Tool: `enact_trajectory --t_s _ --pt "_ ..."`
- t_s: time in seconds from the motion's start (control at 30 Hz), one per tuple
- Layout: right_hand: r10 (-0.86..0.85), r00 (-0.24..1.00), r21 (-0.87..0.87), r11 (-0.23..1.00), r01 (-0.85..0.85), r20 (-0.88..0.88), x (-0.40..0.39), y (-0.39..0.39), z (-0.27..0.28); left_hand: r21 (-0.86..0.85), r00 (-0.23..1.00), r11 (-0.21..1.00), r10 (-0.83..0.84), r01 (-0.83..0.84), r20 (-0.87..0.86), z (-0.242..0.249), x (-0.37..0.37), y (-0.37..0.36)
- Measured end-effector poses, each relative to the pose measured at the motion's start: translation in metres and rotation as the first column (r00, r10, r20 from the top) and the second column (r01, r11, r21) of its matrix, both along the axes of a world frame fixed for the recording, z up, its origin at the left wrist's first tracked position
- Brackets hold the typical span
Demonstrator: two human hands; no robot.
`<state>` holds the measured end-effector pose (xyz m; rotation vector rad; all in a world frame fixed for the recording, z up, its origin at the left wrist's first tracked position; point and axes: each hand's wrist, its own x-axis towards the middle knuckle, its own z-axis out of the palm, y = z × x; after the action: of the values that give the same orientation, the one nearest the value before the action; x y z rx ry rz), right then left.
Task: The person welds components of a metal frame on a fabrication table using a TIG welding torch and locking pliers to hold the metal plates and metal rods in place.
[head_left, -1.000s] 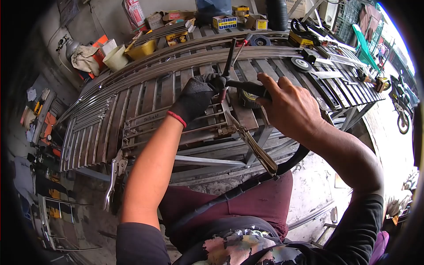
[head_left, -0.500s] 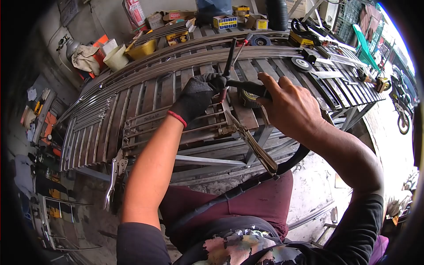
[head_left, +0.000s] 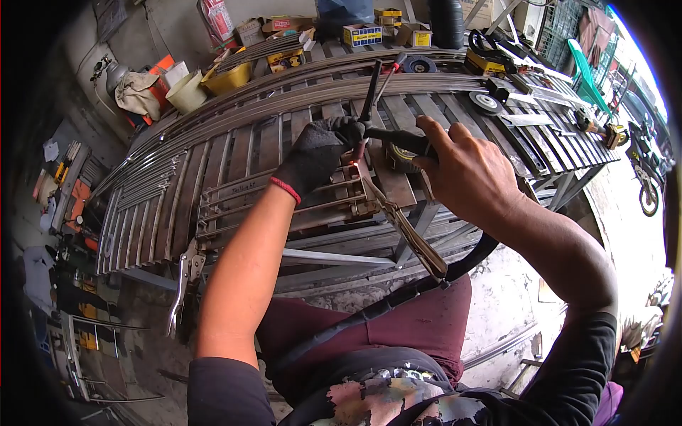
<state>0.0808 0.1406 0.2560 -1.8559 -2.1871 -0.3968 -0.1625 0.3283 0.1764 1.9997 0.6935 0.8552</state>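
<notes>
My left hand [head_left: 312, 157], in a black glove with a red cuff, is closed around the head of a black torch [head_left: 368, 130]. Bare, my right hand [head_left: 469, 170] grips the torch's handle [head_left: 401, 140] from the right, fingers bent over it. Below the torch's reddish nozzle [head_left: 359, 151], a small orange glow [head_left: 354, 164] shows at the corner of a frame of thin metal rods [head_left: 284, 201]. A clamp [head_left: 405, 231] sticks out toward me from the frame's right side. The black cable [head_left: 369, 307] runs across my lap.
Long metal rods [head_left: 320, 90] lie across the slatted metal table [head_left: 245, 153]. Locking pliers [head_left: 183, 284] hang at its front left edge. Boxes [head_left: 362, 35], a yellow container [head_left: 227, 79] and a white bucket [head_left: 187, 94] stand along the back. A grinding disc [head_left: 485, 104] lies at the right.
An orange glow has appeared under the nozzle at the frame's corner. Both hands stay in nearly the same place on the torch.
</notes>
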Motion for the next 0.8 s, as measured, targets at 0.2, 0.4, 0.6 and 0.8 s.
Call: enact_trajectory --t_s 0.2,0.4,0.6,0.8 --pt "-0.026 0.999 -0.018 1.0 0.026 -0.031 -0.002 -0.001 0.003 -0.161 0.999 0.987 0.012 -0.003 0.052 0.006 0.002 -0.009" --pt "-0.004 1.0 -0.02 1.0 0.004 -0.023 -0.001 -0.001 0.003 -0.134 0.998 0.991 -0.023 0.03 0.052 0.001 0.001 -0.004" --pt "0.021 1.0 -0.022 1.0 -0.021 0.013 0.005 0.002 -0.002 -0.294 0.977 0.954 -0.002 0.067 0.215 -0.002 0.001 -0.009" --pt "-0.053 0.996 0.01 0.998 0.054 -0.077 -0.002 -0.003 0.005 -0.065 0.995 0.998 -0.001 0.008 0.103 0.006 0.003 -0.009"
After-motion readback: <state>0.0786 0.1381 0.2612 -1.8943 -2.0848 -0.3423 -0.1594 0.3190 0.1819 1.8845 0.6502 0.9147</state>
